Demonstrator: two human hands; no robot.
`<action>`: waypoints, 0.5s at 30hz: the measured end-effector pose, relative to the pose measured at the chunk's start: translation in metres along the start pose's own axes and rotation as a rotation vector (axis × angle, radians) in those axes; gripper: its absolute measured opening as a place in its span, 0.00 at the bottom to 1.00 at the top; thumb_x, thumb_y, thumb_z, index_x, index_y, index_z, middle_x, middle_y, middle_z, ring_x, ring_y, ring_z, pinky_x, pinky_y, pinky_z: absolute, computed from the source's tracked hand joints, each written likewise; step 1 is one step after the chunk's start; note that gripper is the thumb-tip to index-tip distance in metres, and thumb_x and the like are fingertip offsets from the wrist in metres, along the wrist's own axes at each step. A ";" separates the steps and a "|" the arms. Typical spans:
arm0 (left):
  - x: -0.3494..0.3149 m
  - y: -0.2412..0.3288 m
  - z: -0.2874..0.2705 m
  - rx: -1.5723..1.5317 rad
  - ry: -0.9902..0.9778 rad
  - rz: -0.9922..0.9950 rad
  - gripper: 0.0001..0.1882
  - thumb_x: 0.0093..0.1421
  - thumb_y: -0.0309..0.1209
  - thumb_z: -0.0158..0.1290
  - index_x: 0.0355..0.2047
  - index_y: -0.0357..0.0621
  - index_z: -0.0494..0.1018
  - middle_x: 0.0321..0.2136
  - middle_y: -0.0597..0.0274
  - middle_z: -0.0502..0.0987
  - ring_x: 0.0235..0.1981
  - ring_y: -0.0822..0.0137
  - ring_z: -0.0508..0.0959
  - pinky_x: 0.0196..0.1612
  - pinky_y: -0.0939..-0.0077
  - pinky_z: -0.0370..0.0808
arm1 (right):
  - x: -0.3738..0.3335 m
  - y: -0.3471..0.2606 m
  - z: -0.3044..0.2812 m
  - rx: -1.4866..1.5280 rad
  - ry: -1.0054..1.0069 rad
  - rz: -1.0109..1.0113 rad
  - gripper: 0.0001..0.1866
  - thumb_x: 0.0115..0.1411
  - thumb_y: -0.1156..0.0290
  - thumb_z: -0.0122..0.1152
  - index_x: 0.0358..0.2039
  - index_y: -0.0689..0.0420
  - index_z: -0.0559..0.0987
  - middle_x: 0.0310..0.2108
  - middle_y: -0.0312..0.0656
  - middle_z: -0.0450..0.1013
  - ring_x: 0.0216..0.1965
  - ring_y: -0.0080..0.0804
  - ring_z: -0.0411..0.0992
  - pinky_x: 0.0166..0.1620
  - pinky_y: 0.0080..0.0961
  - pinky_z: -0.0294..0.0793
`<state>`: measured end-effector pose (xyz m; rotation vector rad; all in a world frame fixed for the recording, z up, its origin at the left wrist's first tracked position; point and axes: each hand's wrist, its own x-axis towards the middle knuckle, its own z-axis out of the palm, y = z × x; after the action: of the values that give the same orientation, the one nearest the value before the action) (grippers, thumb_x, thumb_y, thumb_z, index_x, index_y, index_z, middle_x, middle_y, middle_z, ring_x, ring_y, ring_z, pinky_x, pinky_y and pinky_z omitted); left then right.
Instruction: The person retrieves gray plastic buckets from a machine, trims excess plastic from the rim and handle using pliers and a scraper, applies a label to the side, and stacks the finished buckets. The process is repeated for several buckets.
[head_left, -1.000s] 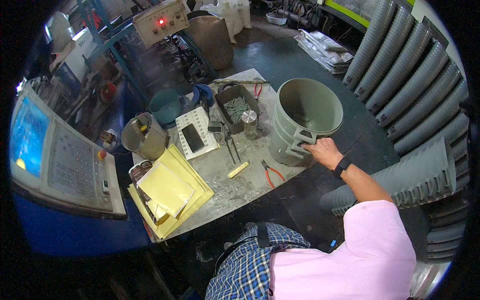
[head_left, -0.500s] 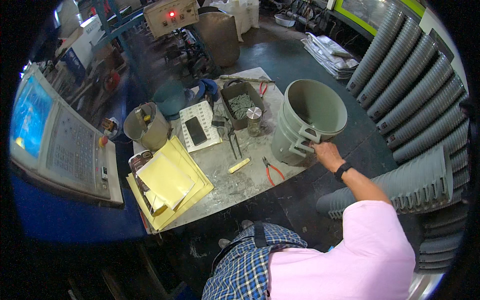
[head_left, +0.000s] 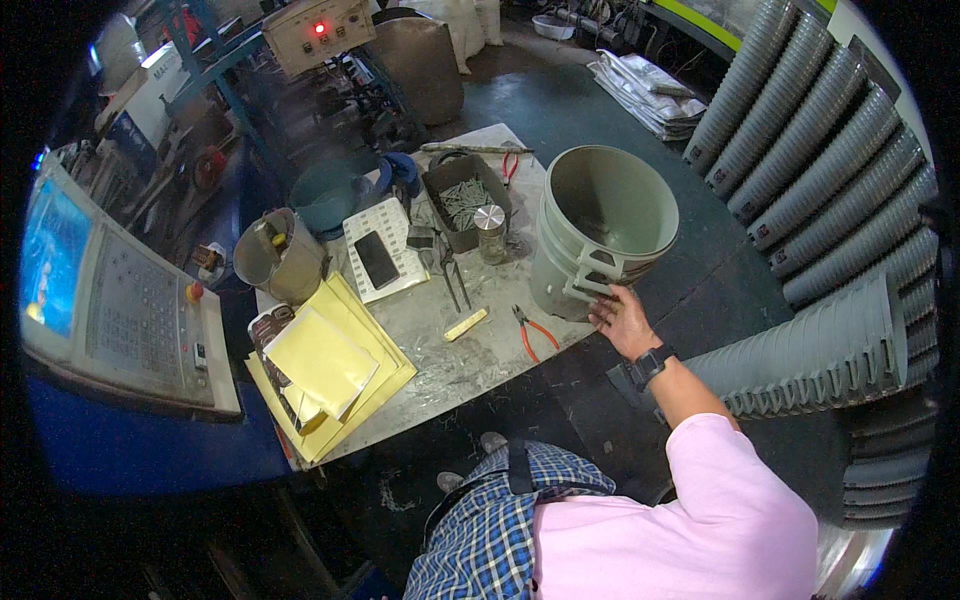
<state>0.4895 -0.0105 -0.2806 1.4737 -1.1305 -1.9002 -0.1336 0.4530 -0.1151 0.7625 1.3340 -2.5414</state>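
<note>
At table's right edge, right hand (head_left: 622,318) rests fingers spread on the lower rim of the grey bucket stack (head_left: 600,232); grip loose, not closed. Left hand out of view. Stack upright, not lifted. Orange pliers (head_left: 532,333) lie just beside, untouched.

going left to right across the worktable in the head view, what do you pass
metal can → yellow envelopes → black phone → glass jar → orange-handled pliers → grey bucket, with the right hand at its base
</note>
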 end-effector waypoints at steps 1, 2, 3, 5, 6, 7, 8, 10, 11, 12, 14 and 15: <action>-0.001 0.005 0.008 0.005 0.007 0.001 0.20 0.61 0.43 0.42 0.54 0.67 0.58 0.56 0.53 0.62 0.55 0.39 0.62 0.55 0.41 0.61 | 0.004 0.001 0.002 0.085 0.027 0.021 0.15 0.56 0.62 0.55 0.40 0.55 0.66 0.36 0.42 0.66 0.37 0.33 0.68 0.42 0.34 0.71; -0.003 0.010 0.015 0.012 0.012 -0.003 0.20 0.61 0.43 0.42 0.54 0.67 0.58 0.56 0.53 0.62 0.55 0.39 0.62 0.55 0.42 0.61 | 0.006 0.001 0.003 0.099 0.041 0.031 0.15 0.56 0.63 0.56 0.40 0.55 0.66 0.36 0.42 0.65 0.36 0.33 0.67 0.41 0.33 0.71; -0.003 0.013 0.020 0.021 0.017 -0.006 0.20 0.61 0.43 0.41 0.54 0.67 0.58 0.56 0.53 0.63 0.55 0.39 0.62 0.55 0.42 0.61 | 0.009 0.002 0.004 0.116 0.072 0.034 0.14 0.56 0.63 0.56 0.39 0.54 0.67 0.36 0.42 0.65 0.36 0.33 0.67 0.40 0.33 0.71; -0.004 0.018 0.026 0.036 0.027 -0.021 0.19 0.61 0.43 0.41 0.53 0.67 0.59 0.55 0.52 0.63 0.55 0.39 0.62 0.55 0.42 0.61 | 0.013 0.000 0.005 0.096 0.104 0.036 0.12 0.55 0.64 0.56 0.37 0.53 0.68 0.34 0.41 0.65 0.34 0.32 0.67 0.38 0.31 0.71; -0.003 0.019 0.026 0.043 0.038 -0.022 0.19 0.61 0.43 0.41 0.53 0.67 0.59 0.55 0.52 0.63 0.55 0.38 0.63 0.55 0.42 0.61 | 0.014 -0.001 0.005 0.060 0.105 0.036 0.11 0.55 0.64 0.57 0.36 0.53 0.69 0.32 0.41 0.65 0.32 0.32 0.66 0.37 0.31 0.70; -0.001 0.020 0.024 0.044 0.048 -0.031 0.19 0.61 0.43 0.40 0.53 0.67 0.59 0.55 0.52 0.63 0.55 0.38 0.63 0.55 0.42 0.61 | 0.015 -0.003 0.006 0.018 0.166 0.034 0.10 0.55 0.65 0.57 0.35 0.53 0.70 0.31 0.40 0.65 0.31 0.31 0.66 0.35 0.30 0.70; 0.001 0.021 0.021 0.051 0.058 -0.036 0.18 0.61 0.43 0.40 0.53 0.67 0.60 0.55 0.52 0.63 0.55 0.38 0.63 0.55 0.42 0.61 | 0.015 -0.003 0.007 0.018 0.149 0.040 0.09 0.54 0.66 0.58 0.35 0.52 0.70 0.29 0.39 0.65 0.29 0.30 0.66 0.34 0.30 0.69; 0.006 0.022 0.013 0.049 0.069 -0.060 0.18 0.62 0.43 0.40 0.53 0.67 0.60 0.55 0.52 0.63 0.54 0.38 0.63 0.55 0.42 0.61 | 0.017 -0.002 0.012 0.005 0.235 0.046 0.08 0.54 0.67 0.59 0.33 0.52 0.72 0.25 0.37 0.65 0.26 0.29 0.65 0.31 0.29 0.68; 0.009 0.022 0.009 -0.063 -0.040 -0.093 0.18 0.62 0.42 0.39 0.54 0.67 0.59 0.56 0.51 0.62 0.55 0.37 0.61 0.56 0.42 0.60 | 0.019 0.002 0.016 0.063 0.276 0.005 0.08 0.53 0.69 0.59 0.33 0.52 0.72 0.24 0.37 0.65 0.25 0.29 0.65 0.31 0.30 0.68; 0.013 0.021 0.008 -0.169 -0.146 -0.138 0.19 0.63 0.41 0.38 0.55 0.67 0.58 0.57 0.50 0.60 0.56 0.36 0.60 0.57 0.41 0.59 | 0.021 0.007 0.020 0.120 0.316 -0.035 0.08 0.53 0.70 0.59 0.33 0.52 0.72 0.23 0.36 0.65 0.24 0.29 0.65 0.30 0.30 0.68; 0.012 0.020 0.006 0.072 -0.098 -0.034 0.20 0.63 0.41 0.38 0.56 0.66 0.57 0.58 0.49 0.58 0.57 0.36 0.58 0.58 0.41 0.58 | 0.026 0.014 0.026 0.217 0.353 -0.108 0.07 0.52 0.71 0.60 0.33 0.53 0.73 0.23 0.36 0.65 0.25 0.29 0.65 0.30 0.31 0.68; 0.011 0.019 0.009 0.036 -0.074 -0.028 0.20 0.63 0.41 0.38 0.56 0.65 0.56 0.59 0.48 0.58 0.58 0.36 0.58 0.58 0.41 0.57 | 0.030 0.018 0.028 0.256 0.350 -0.142 0.07 0.52 0.72 0.60 0.32 0.53 0.73 0.24 0.36 0.66 0.26 0.29 0.65 0.31 0.31 0.67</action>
<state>0.4761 -0.0264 -0.2697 1.4565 -1.1892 -1.9777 -0.1624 0.4220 -0.1298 1.2523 1.1997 -2.8252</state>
